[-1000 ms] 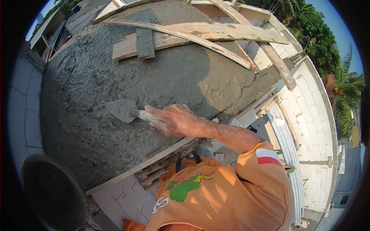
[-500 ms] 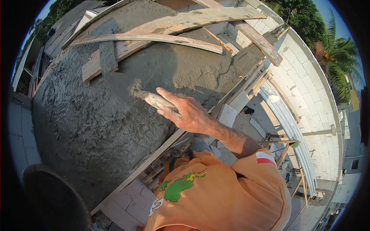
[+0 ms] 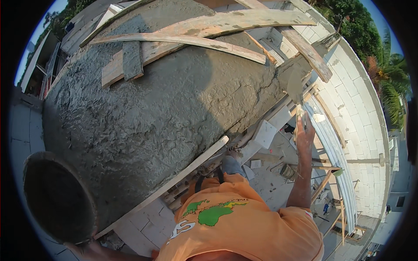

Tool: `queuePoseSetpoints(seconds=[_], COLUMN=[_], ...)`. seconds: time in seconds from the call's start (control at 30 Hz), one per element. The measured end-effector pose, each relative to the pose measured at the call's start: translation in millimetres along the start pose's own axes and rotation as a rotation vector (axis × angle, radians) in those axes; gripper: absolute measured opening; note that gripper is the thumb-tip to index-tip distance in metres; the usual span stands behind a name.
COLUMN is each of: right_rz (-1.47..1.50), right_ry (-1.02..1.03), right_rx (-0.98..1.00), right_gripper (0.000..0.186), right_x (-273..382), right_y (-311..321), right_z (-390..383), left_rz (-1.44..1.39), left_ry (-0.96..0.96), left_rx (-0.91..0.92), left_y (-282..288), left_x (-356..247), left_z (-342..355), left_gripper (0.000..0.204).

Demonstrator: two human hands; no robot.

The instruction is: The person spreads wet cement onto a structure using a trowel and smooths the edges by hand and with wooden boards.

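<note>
My right hand [image 3: 305, 132] is closed round the handle of a trowel [image 3: 294, 86], off the right end of the wet concrete slab [image 3: 130, 117]. The trowel's grey blade points away from me, over the far right corner of the slab. At the lower left, my left hand [image 3: 82, 251] grips the lower rim of a dark round bucket [image 3: 58, 198], which is tilted with its mouth toward me. The bucket's inside is in deep shadow, so its contents cannot be made out. Part of the left hand's fingers is hidden by the rim.
Wooden planks [image 3: 209, 25] lie across the slab's far side, with a short board [image 3: 132, 60] among them. A form board [image 3: 174, 178] edges its near side. Beyond the right edge are a lower floor [image 3: 274, 174], metal sheets [image 3: 335, 161] and a white block wall [image 3: 357, 104].
My right hand has swung right with the trowel, from the middle of the slab to beyond its right edge. The bucket shows more fully, and my left hand has come into view at its rim.
</note>
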State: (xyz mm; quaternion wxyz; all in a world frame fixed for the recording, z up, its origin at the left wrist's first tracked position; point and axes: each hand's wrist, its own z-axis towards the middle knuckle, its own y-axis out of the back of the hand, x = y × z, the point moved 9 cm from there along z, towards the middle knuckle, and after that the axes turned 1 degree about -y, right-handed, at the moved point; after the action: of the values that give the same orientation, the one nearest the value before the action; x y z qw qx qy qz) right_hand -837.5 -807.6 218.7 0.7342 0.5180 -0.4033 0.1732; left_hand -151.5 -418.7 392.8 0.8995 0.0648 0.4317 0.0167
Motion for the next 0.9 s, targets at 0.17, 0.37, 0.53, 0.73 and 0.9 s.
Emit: queuePoseSetpoints(seconds=[0.17,0.37,0.53,0.73,0.9], right_rz=[0.010,0.117,0.174,0.188,0.202], right_ry=[0.272,0.462,0.671,0.855,0.966], right_rx=[0.079,0.533,0.761,0.959,1.015], right_gripper=[0.044,0.050,0.051,0.052,0.054], right_x=[45.5,135.6,209.1,268.5,283.1], right_y=[-24.3,-104.1,-158.5,-200.7,-209.0], right_z=[-3.1,-14.9,-56.9,-118.5,-156.4], left_rz=[-0.472,-0.805,-0.617,-1.057,-0.991], left_ry=[0.287,0.339,0.278,0.449,0.401], left_rx=[-0.057,-0.033,-0.028,0.012,-0.102], left_y=[2.2,3.0,5.4,-14.6,-14.7], left_x=[17.0,21.9,33.4,50.2,64.0], left_z=[5.3,9.0,32.4,65.4,76.0], left_gripper=[0.047,0.046,0.040,0.037,0.037])
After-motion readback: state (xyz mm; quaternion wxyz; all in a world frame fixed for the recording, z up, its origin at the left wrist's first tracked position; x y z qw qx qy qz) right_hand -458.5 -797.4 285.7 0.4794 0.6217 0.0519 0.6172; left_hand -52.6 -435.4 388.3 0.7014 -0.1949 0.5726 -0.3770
